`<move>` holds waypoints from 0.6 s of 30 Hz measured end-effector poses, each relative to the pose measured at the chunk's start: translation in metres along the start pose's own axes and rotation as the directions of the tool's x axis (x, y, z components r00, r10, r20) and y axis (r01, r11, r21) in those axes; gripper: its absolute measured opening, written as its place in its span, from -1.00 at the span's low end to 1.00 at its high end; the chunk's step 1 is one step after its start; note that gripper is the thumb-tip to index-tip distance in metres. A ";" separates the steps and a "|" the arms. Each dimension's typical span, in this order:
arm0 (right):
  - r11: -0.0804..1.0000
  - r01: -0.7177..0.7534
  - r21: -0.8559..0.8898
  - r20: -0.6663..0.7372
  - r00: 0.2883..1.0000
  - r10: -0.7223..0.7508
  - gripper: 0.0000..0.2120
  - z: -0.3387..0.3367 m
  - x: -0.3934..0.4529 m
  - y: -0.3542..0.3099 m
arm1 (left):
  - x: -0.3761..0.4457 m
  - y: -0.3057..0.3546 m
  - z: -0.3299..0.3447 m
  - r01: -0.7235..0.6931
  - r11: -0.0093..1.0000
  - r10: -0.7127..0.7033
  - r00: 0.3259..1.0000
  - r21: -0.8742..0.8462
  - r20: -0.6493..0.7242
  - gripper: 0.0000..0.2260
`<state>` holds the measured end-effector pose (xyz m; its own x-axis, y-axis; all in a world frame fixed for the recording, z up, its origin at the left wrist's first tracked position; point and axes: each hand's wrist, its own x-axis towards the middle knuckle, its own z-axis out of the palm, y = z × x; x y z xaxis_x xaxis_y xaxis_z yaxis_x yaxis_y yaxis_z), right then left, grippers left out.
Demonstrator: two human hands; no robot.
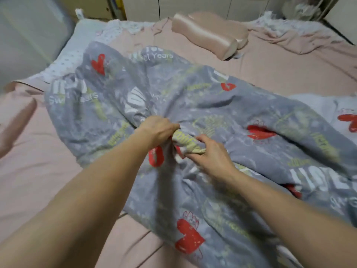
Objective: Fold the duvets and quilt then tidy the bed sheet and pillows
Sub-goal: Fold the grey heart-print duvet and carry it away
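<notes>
Two hands [185, 140] around bunched duvet [222, 117]

Pink-sheeted bed [270, 74]; duvet [231, 117], pillow [208, 33]

Duvet [202, 97] — soft matt printed cloth; pillow [208, 33] — glossy satin; sheet [38, 171] matt.

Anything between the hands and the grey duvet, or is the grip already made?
Nothing in between. The left hand and right hand both already grip a bunched fold of the grey duvet in the middle of the bed.
</notes>
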<state>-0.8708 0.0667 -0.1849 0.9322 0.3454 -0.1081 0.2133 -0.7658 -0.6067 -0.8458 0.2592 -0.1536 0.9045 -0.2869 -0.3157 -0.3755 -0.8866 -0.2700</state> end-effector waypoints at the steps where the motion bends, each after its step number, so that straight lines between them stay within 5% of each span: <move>1: 1.000 0.002 0.018 0.040 0.999 -0.002 -0.42 -0.008 -0.010 -0.009 | -0.015 -0.002 -0.014 -0.005 1.000 0.005 1.000 -0.011 0.031 -0.70; 7: 0.996 0.074 0.053 0.277 0.957 -0.086 -0.23 -0.061 -0.115 -0.085 | -0.154 0.017 -0.112 0.121 0.987 -0.109 0.988 -0.104 0.112 -0.66; 11: 0.978 0.198 0.072 0.457 0.865 -0.209 -0.41 -0.091 -0.184 -0.128 | -0.261 0.043 -0.142 0.301 0.925 -0.240 0.936 -0.232 0.257 -0.63; 13: 0.968 0.245 0.060 0.606 0.761 -0.230 -0.56 -0.097 -0.214 -0.155 | -0.315 0.055 -0.149 0.425 0.865 -0.268 0.841 -0.267 0.471 -0.62; 15: 0.959 0.284 0.014 0.770 0.608 -0.191 -0.71 -0.091 -0.243 -0.182 | -0.367 0.068 -0.138 0.556 0.774 -0.203 0.671 -0.302 0.713 -0.62; 18: 0.894 0.433 -0.114 0.923 0.379 -0.066 -0.59 -0.057 -0.283 -0.214 | -0.432 0.077 -0.098 0.659 0.697 -0.090 0.470 -0.282 0.878 -0.56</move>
<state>-1.1633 0.1017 0.0204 0.0698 0.6825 -0.7275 0.6277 -0.5969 -0.4997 -1.2459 0.2794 0.0512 0.2810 0.2631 -0.9230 0.3912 -0.9096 -0.1401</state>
